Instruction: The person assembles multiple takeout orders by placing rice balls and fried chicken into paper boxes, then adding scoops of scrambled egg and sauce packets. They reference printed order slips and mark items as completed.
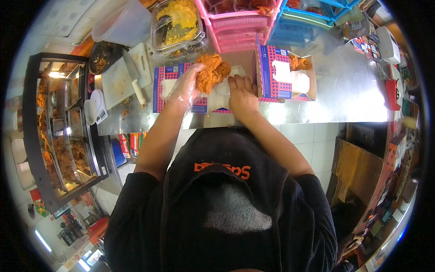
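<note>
My left hand (186, 87), in a clear plastic glove, is closed round a large piece of fried chicken (212, 74). It holds the chicken over an open takeaway box (199, 107) with a blue and red checked pattern. My bare right hand (243, 94) reaches into the same box from its right side. Its bent fingers press on a white wrapped packet (236, 71), partly hidden under them. Just to the right stands a second box (272, 86) of the same pattern, with fried chicken (299, 62) and a white packet (300, 84) in it.
On the left lie a cutting board (118, 81), a knife (132, 72) and a white scale (97, 107). A glass case (65, 131) of fried food stands beside the metal counter (349, 97). Behind are a tub of yellow food (177, 22), a pink basket (240, 29) and a blue basket (299, 27).
</note>
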Tool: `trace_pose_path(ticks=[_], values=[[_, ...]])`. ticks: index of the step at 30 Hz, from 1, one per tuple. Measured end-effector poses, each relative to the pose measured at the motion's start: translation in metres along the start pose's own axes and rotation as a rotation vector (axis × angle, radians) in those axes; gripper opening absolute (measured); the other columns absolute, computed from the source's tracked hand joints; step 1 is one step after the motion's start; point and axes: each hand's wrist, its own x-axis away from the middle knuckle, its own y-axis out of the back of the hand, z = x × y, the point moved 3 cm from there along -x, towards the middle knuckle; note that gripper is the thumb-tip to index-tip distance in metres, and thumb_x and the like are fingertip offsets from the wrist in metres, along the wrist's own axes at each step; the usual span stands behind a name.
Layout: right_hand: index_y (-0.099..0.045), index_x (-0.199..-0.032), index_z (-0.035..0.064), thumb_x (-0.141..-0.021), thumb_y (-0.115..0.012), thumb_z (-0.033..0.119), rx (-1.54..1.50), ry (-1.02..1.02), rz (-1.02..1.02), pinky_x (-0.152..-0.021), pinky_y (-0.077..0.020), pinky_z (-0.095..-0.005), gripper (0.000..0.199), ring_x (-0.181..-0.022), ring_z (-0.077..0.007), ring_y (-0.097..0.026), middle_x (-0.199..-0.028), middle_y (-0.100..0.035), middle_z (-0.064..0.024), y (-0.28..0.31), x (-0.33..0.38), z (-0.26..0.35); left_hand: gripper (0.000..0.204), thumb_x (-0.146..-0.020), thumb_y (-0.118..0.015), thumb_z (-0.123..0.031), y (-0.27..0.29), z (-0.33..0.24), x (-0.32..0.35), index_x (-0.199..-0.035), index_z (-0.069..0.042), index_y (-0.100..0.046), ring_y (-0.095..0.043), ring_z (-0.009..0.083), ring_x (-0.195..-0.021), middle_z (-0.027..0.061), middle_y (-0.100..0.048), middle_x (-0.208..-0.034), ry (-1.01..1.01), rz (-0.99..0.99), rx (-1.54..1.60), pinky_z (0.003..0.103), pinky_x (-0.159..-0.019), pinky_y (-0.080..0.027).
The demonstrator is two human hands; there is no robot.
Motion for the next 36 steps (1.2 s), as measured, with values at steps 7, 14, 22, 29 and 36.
trace_pose_path(ticks=[7,14,22,29,36], values=[[-0.067,-0.124,0.0132,-0.077,-0.066,0.006,0.031,0.255,-0.184,-0.109,-0.0401,-0.0466,0.048,-0.125,-0.0341,-0.049,-0.126,-0.059,-0.0113,-0.003,0.019,-0.015,0.047,-0.091,-0.069,-0.023,-0.042,-0.018,0.023,-0.13,0.002,-0.061,-0.063,0.0193,-0.114,0.0095,-0.069,-0.122,0.113,0.06,-0.598,0.032,-0.093,-0.052],[-0.074,-0.1,0.0119,-0.076,-0.07,0.008,-0.091,0.323,-0.189,-0.089,-0.0517,-0.0417,0.025,-0.1,-0.0298,-0.061,-0.099,-0.064,-0.0065,0.003,0.035,-0.015,0.065,-0.085,-0.076,-0.015,-0.063,-0.011,0.02,-0.142,0.003,-0.05,-0.061,0.0177,-0.114,0.0116,-0.065,-0.127,0.08,0.22,-0.862,0.033,-0.1,-0.049],[-0.07,-0.092,0.009,-0.075,-0.075,0.008,-0.354,0.573,-0.27,-0.079,-0.0539,-0.0401,0.017,-0.09,-0.0271,-0.064,-0.093,-0.065,-0.0052,0.041,0.056,0.008,0.076,-0.079,-0.081,-0.029,-0.03,-0.042,0.073,-0.142,0.002,-0.052,-0.058,0.0212,-0.125,0.0151,-0.057,-0.142,-0.375,0.204,-0.871,0.036,-0.103,-0.05],[-0.072,-0.099,0.0082,-0.083,-0.07,0.016,-0.381,0.701,-0.102,-0.098,-0.0499,-0.0469,0.019,-0.108,-0.0283,-0.061,-0.106,-0.067,-0.0061,0.03,-0.022,0.106,0.054,-0.086,-0.067,-0.015,0.046,-0.099,0.111,-0.136,0.005,-0.057,-0.067,0.022,-0.109,0.0141,-0.069,-0.12,-0.414,-0.322,-0.532,0.035,-0.099,-0.053],[-0.073,-0.103,0.0114,-0.09,-0.066,0.039,0.144,0.809,0.341,-0.119,-0.0299,-0.059,0.032,-0.118,-0.0274,-0.058,-0.111,-0.067,-0.0055,0.02,-0.083,0.146,0.047,-0.089,-0.072,-0.02,0.068,-0.108,0.116,-0.129,0.003,-0.063,-0.068,0.02,-0.104,0.0106,-0.071,-0.117,-0.396,-0.53,-0.505,0.033,-0.095,-0.053]])
